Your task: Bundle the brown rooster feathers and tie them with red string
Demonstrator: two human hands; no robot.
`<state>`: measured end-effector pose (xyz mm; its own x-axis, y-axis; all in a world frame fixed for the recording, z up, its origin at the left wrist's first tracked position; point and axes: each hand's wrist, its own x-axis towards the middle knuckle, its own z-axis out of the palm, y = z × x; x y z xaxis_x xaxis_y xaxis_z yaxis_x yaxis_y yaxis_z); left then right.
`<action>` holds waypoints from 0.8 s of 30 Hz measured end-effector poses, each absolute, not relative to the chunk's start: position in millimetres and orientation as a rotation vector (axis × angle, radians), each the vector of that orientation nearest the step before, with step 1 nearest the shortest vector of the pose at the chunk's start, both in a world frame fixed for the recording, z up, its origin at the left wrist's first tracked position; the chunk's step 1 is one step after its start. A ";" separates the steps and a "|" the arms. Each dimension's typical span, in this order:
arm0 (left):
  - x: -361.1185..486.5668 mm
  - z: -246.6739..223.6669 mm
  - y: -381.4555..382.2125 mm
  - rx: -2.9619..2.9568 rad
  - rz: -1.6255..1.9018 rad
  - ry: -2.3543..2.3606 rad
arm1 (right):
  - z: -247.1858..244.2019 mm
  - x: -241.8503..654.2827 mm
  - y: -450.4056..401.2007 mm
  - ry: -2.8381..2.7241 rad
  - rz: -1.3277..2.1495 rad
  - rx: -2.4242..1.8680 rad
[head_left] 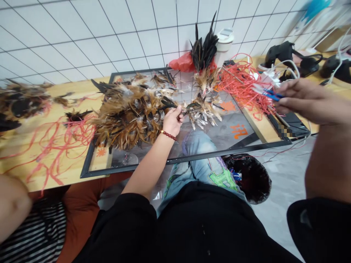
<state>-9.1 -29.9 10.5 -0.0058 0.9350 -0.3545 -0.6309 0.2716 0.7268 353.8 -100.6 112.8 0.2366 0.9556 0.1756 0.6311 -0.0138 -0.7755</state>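
My left hand [173,121], with a beaded bracelet on the wrist, is closed in a pinch over the glass panel. A dark feather [166,103] shows at its fingertips. Just left of it lies a large heap of brown feathers [131,117]; a smaller bunch of brown and white feathers [204,111] is to its right. Out to the right, my right hand [304,100] grips a slim blue tool [272,95] with a pale end, whose kind I cannot make out. That tool is above a tangle of red plastic strips [244,86].
The black-framed glass panel [175,160] lies on a wooden table [16,146]. Behind it are a red bag [182,63] with long black feathers [203,47] and a white container [225,38]. A lined bin [255,179] stands below. Another person's knee [82,208] is at left.
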 end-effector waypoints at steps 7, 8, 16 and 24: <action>-6.5 11.3 -31.9 0.433 1.301 0.954 | 53.4 233.0 -78.7 -1.318 1.054 -1.400; -6.3 11.2 -32.1 0.437 1.294 0.960 | 49.0 225.4 -69.9 -1.281 1.190 -1.346; -9.2 11.0 -32.0 0.452 1.277 0.958 | 38.2 206.7 -15.2 -1.383 1.118 -1.002; -8.6 7.4 -30.4 0.455 1.274 0.954 | 8.0 189.0 -19.1 -1.228 1.428 -0.955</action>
